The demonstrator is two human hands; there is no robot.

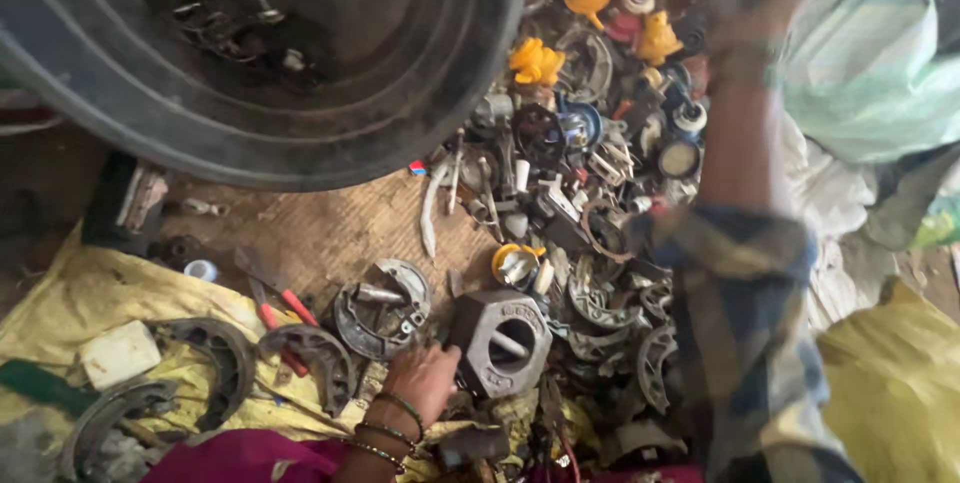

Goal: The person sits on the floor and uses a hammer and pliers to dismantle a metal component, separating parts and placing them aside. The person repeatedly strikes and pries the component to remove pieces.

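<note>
Left hand (425, 375) low, fingers curled, bangled wrist bent; right hand (765, 18) blurred, plaid-sleeved arm stretched forward

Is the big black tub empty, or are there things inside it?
Not empty: the black tub holds a small heap of dark metal scraps on its bottom; most of its floor is bare.

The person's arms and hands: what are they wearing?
The left hand is bare, with several thin bangles at the wrist above a magenta sleeve. The right arm wears a blue-and-tan plaid sleeve pushed back from the forearm; a greenish band circles the wrist of the blurred right hand.
</note>
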